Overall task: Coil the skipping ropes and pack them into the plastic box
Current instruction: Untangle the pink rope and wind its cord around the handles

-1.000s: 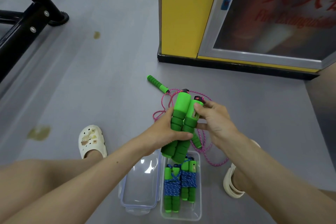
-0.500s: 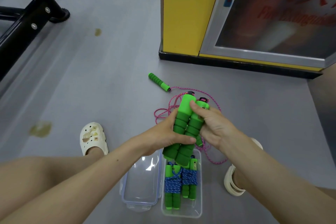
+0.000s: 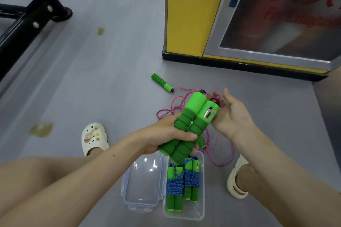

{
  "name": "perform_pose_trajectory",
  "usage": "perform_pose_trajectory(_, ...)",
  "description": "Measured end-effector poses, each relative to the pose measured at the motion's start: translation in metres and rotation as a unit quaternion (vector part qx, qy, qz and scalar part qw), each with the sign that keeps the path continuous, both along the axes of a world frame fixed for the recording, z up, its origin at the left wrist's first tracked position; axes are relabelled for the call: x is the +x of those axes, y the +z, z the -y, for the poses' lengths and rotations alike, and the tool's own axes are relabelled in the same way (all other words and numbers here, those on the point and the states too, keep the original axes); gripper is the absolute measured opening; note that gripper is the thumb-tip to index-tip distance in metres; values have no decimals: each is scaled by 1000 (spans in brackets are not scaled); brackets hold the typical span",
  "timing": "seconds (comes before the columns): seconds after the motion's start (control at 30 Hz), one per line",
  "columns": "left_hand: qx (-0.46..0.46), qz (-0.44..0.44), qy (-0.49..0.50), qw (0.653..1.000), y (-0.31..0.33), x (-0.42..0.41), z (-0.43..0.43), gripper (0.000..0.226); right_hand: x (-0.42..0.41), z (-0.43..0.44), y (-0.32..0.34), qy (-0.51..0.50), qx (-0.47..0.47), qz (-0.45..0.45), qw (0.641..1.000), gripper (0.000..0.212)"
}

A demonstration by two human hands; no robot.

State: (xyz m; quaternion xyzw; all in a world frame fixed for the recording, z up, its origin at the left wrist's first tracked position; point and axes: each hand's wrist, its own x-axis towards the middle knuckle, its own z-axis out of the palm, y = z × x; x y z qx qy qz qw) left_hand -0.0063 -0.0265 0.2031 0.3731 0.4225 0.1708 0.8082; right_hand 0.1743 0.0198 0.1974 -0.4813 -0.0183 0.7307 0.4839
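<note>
A grey floor (image 3: pixel 110 79) fills the room, marked with yellowish stains (image 3: pixel 41 129). A yellow column (image 3: pixel 191 11) and a glass-fronted cabinet (image 3: pixel 276 14) stand at the far right, and a black metal frame (image 3: pixel 24 22) at the far left. A clear lid (image 3: pixel 144 186) lies on the floor touching the open box (image 3: pixel 202 208), which holds two coiled blue ropes (image 3: pixel 181 180). Pink rope (image 3: pixel 215 145) sprawls loose beyond the box, one spare handle (image 3: pixel 162 82) lying apart. The left hand (image 3: pixel 166 134) grips two green handles (image 3: pixel 191 123) above the box; the right hand (image 3: pixel 232 114), fingers straight, sits just beside their tops.
</note>
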Motion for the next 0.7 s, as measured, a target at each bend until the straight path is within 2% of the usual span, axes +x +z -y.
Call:
perform_pose_trajectory(0.1, -18, 22, -34, 999, 2, -2, 2, 26, 9, -7, -1, -10, 46, 21, 999, 27)
perform_pose_trajectory(0.2, -47, 64, -68, 995, 6, -6, 0, 24, 5, -7, 5, 46, 113, 15, 992, 27)
perform_pose_trajectory(0.3, -68, 115, -95, 986, 8, -10, -1, 26, 1, -2, 6, 112, 139, 8, 984, 21)
perform_pose_trajectory(0.37, -78, 147, -112, 980, 9, -11, 0, 34, 0, 1, 7, 160, 127, 29, 978, 25)
perform_pose_trajectory(0.43, -70, 141, -120, 980, 10, -11, 2, 35, -2, 3, 9, 191, 96, 72, 974, 26)
perform_pose_trajectory(0.53, -51, 113, -96, 988, 11, -11, 2, 25, -3, 3, 5, 192, 83, 130, 969, 52)
perform_pose_trajectory(0.7, -46, 91, -73, 992, 10, -14, 1, 26, -2, 2, -7, 201, 5, 261, 944, 30)
